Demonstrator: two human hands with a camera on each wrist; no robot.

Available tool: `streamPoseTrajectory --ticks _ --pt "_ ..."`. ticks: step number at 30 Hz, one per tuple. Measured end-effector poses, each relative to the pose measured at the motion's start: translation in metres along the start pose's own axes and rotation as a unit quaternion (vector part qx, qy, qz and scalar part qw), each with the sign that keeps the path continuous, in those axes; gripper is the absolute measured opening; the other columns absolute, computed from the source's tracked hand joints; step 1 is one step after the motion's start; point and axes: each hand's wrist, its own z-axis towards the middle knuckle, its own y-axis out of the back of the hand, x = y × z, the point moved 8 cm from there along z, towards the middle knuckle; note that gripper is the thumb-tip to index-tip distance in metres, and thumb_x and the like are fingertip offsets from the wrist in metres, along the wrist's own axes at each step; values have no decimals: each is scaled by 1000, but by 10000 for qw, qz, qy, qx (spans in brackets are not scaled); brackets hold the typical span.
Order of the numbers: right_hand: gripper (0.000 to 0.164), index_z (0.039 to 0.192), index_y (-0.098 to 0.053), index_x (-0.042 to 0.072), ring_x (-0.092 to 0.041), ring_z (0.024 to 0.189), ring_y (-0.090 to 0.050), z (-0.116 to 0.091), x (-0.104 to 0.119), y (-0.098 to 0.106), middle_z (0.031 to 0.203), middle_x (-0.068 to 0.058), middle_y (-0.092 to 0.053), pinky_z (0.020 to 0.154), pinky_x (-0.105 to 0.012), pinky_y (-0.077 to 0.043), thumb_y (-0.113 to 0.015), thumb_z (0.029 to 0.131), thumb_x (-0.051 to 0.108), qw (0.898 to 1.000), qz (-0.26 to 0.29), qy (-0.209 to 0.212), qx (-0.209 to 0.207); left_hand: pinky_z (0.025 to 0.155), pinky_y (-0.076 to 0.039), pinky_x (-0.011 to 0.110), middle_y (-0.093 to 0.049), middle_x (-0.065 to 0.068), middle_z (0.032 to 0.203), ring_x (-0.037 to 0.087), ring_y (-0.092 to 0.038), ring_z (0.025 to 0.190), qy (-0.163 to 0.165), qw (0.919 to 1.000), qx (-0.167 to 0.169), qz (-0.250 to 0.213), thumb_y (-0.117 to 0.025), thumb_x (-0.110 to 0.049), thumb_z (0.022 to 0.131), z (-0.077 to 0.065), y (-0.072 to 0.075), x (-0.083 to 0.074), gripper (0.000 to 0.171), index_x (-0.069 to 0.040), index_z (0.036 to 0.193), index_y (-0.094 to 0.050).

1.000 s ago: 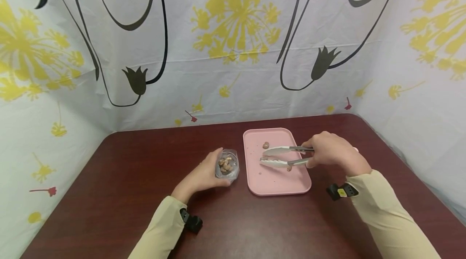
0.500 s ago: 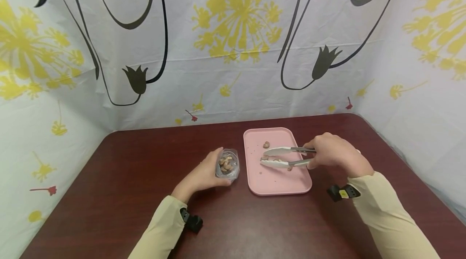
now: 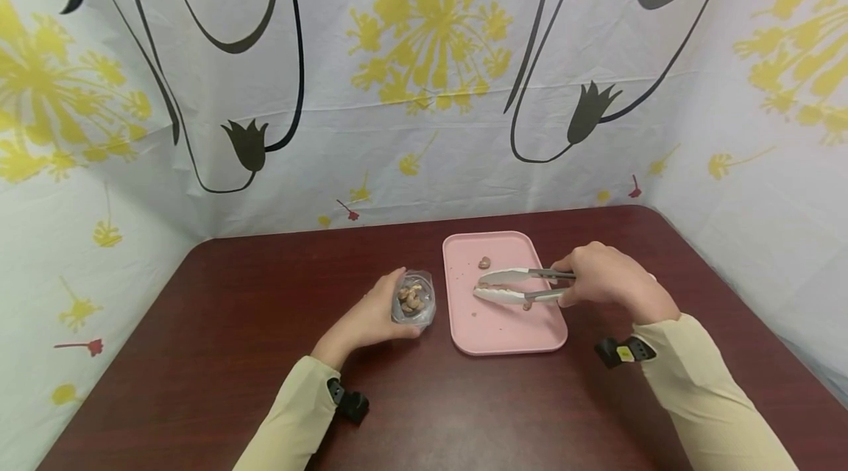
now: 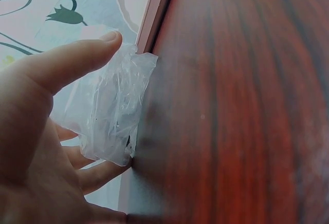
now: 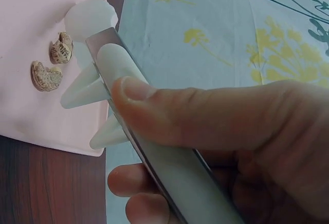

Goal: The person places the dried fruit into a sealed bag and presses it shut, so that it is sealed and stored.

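My left hand curls round a clear, crinkled plastic container, its thumb on one side and fingers on the other. Several peanuts in their shells lie inside it, seen through the open top. To the right, my right hand grips a pair of tongs with pale, scalloped tips and metal arms. The tongs reach over the pink tray, their arms spread apart. Between the tips lies part of a peanut, mostly hidden. Another peanut sits beyond the tips, and in the right wrist view two peanuts show on the tray.
The dark red-brown table carries the tray and the container, which stands just left of the tray's edge. Small crumbs dot the tray. A white cloth with yellow flowers hangs behind the table and along both sides.
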Motion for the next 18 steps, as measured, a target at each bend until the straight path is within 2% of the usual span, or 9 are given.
streamPoseTrajectory --ticks 18 --pt "37 102 -75 16 -12 67 -53 3 4 3 74 8 -66 61 -34 -45 -80 66 21 9998 -54 143 -160 109 -33 49 -30 18 150 30 -38 134 26 10000 8 -36 -83 -36 71 -1 1 -2 106 -4 151 -20"
